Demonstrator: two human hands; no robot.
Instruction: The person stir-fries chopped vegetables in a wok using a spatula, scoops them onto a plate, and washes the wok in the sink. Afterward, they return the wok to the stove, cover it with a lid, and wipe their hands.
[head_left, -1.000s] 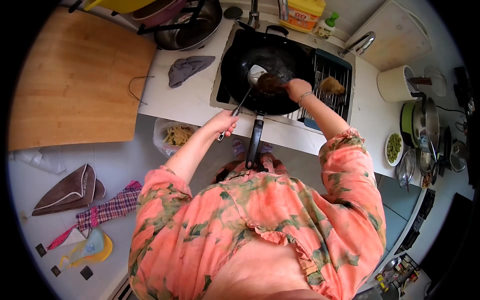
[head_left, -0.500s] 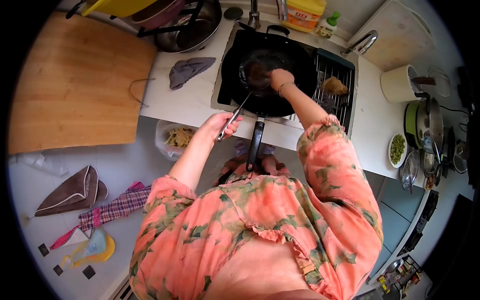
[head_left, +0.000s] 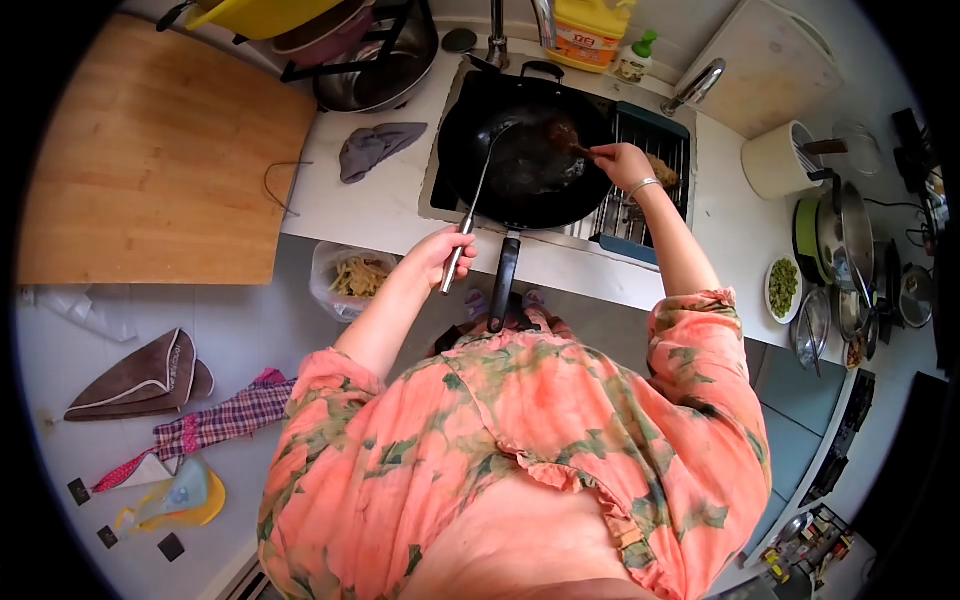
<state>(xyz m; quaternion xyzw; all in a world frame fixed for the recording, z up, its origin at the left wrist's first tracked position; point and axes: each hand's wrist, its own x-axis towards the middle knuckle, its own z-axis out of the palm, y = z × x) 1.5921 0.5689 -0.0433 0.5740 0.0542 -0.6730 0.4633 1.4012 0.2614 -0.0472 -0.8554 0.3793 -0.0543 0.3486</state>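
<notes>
A black wok point(head_left: 520, 205) rests over the sink, its long handle point(head_left: 505, 272) pointing toward me; some water glints inside. My left hand point(head_left: 443, 258) is closed around the steel handle of a long-handled metal utensil point(head_left: 480, 190). Its far end reaches into the wok, where the head's shape is too dark to make out. My right hand point(head_left: 622, 165) is closed on the thin handle of a brown scrub brush point(head_left: 563, 135), whose blurred head is inside the wok at its right side.
A rack point(head_left: 640, 225) lies across the sink's right part, with a tan scrubber point(head_left: 661, 172) on it. A grey cloth point(head_left: 375, 150) and a wooden board point(head_left: 165, 160) are leftward. A plate of green pieces point(head_left: 783, 288) sits rightward. Below the counter edge hangs a bin of scraps point(head_left: 355, 275).
My right hand has moved right with the brush, from the wok's middle to its right side. The utensil's far end has swung away from me, and its handle stands steeper. The view has shifted slightly.
</notes>
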